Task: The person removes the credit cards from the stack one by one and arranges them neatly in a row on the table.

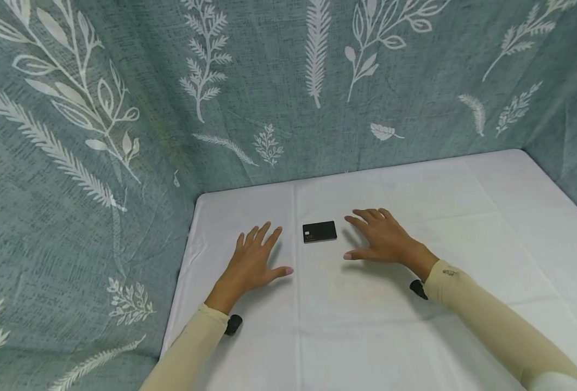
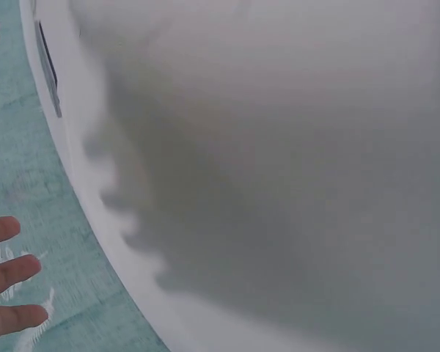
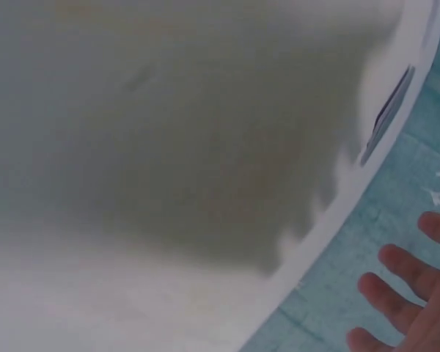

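Note:
A black card (image 1: 320, 232) with a small pale chip square and faint lettering lies flat on the white-covered table (image 1: 337, 304). To its left, my left hand (image 1: 253, 263) hovers with spread fingers, holding nothing. On the card's other side my right hand (image 1: 380, 237) is likewise spread, thumb apart from the fingers, its fingertips close to the card's right edge. Both hands cast shadows on the cloth. In the left wrist view the card (image 2: 48, 67) shows as a thin slanted strip, and the right wrist view has the card (image 3: 388, 116) edge-on too.
A teal curtain (image 1: 269, 70) with white leaf prints hangs behind the table and along its left side. Pale sleeves cover both forearms, and a small black device (image 1: 233, 325) sits under the left wrist, another black device (image 1: 418, 289) under the right.

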A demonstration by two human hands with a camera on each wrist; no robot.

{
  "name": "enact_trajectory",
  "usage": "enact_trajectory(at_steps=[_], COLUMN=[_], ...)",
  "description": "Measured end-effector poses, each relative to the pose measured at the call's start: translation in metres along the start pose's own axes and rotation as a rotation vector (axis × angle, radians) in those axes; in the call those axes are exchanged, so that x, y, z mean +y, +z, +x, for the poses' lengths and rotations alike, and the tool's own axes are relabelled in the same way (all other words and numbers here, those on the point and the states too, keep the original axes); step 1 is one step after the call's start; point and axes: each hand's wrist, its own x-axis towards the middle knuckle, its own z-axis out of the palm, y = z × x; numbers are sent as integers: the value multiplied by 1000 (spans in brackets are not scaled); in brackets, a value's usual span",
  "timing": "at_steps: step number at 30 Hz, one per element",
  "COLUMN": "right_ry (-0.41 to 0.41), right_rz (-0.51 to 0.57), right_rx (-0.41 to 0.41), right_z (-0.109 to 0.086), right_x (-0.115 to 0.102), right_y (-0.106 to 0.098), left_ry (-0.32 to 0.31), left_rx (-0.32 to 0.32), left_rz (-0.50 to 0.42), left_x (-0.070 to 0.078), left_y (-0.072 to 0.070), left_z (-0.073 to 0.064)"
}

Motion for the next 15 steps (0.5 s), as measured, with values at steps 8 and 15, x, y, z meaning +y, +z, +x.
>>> enact_trajectory(at_steps=[8,15], right_ry=[-25,-26], right_rz=[9,-7], right_rx=[-21,-46], right_z=[21,32], right_x=[-3,-4], right_y=[11,16], left_ry=[27,71], left_rx=[-33,-13], left_rz=[24,39], left_x=[6,11], left_y=[4,12], left_z=[20,35])
